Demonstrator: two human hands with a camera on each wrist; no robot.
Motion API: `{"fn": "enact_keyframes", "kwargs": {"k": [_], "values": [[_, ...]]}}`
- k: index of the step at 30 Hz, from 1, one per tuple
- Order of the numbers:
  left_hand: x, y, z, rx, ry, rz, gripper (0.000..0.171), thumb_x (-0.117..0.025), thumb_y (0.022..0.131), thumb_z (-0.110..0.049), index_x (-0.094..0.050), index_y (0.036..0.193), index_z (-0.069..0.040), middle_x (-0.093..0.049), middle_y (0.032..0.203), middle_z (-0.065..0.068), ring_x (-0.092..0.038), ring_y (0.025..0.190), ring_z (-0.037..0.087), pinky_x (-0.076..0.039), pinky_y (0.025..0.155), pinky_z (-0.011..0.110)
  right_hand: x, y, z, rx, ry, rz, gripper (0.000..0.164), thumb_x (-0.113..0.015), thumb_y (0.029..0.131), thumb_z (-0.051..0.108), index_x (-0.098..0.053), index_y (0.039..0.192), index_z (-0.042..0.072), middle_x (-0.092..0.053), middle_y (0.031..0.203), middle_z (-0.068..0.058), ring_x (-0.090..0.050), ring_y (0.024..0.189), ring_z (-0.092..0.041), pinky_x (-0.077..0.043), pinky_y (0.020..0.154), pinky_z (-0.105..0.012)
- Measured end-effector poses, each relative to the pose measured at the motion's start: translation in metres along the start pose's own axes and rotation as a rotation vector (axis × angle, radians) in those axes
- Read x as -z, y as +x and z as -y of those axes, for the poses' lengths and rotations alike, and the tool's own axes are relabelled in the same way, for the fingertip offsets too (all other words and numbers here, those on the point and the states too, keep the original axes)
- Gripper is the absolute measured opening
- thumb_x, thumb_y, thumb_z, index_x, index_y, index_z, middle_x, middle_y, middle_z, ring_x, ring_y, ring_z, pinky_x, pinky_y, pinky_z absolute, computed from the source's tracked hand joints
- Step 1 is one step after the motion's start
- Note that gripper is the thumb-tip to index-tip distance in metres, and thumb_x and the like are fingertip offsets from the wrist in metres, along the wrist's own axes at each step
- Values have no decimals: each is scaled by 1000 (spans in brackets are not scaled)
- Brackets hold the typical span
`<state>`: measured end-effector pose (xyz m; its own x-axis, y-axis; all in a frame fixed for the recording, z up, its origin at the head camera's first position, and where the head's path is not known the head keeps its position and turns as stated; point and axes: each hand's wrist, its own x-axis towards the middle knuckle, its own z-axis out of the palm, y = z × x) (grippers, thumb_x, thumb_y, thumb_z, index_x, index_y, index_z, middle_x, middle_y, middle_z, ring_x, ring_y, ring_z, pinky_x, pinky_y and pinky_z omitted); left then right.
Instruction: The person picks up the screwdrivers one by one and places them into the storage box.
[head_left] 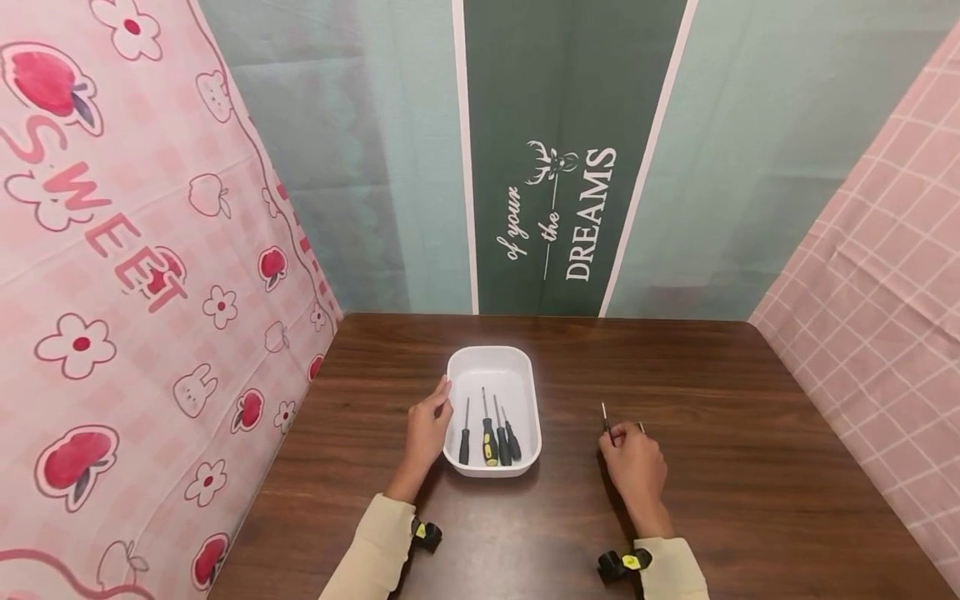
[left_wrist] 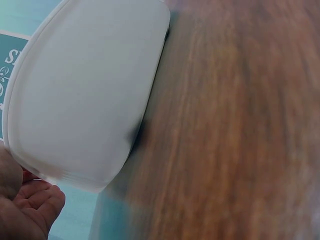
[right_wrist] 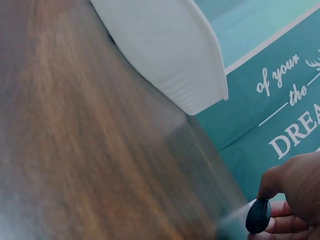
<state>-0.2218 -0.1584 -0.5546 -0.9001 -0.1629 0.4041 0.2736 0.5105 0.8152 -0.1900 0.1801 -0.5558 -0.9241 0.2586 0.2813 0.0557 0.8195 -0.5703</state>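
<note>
A white tray [head_left: 492,358] stands on the table with several screwdrivers lying in it, among them one with a black-and-yellow handle [head_left: 490,443]. At its left rim my left hand [head_left: 427,425] holds the edge; the left wrist view shows curled fingers [left_wrist: 42,200] against the far end of the tray [left_wrist: 80,90]. To the right of the tray, apart from it, my right hand [head_left: 636,467] pinches a screwdriver [head_left: 606,423] whose thin shaft points away from me. The right wrist view shows the end of its black handle [right_wrist: 258,216] between thumb and fingers.
The brown wooden table [head_left: 750,467] reaches back to a green and teal printed cloth [head_left: 555,100]. Pink patterned cloths hang along the left [head_left: 150,350] and right [head_left: 885,250] sides. A black band [head_left: 622,565] sits at each wrist.
</note>
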Motion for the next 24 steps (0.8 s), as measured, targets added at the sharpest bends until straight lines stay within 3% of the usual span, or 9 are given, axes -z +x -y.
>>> {"fn": "enact_keyframes", "kwargs": {"k": [7, 12, 24], "values": [[-1, 1, 1, -17, 5, -4, 33, -62, 94, 6, -66, 126, 6, -61, 135, 14, -58, 125, 32, -47, 104, 47, 1, 1, 3, -33, 57, 0, 12, -72, 87, 17, -71, 86, 5, -68, 74, -3, -62, 65, -24, -46, 53, -40], [-1, -1, 2, 11, 6, 10, 34, -62, 94, 7, -66, 128, 3, -60, 137, 12, -57, 126, 30, -45, 106, 46, 1, 2, 4, -46, 89, -4, 13, -73, 87, 16, -71, 86, 4, -68, 73, -4, -62, 66, -24, -46, 57, -40], [0, 0, 1, 7, 5, 12, 33, -62, 95, 3, -66, 129, 2, -60, 137, 12, -57, 127, 30, -45, 106, 44, 3, 9, 14, -3, 130, -39, 12, -73, 87, 15, -70, 83, 4, -67, 70, -4, -61, 64, -22, -45, 57, -36]]}}
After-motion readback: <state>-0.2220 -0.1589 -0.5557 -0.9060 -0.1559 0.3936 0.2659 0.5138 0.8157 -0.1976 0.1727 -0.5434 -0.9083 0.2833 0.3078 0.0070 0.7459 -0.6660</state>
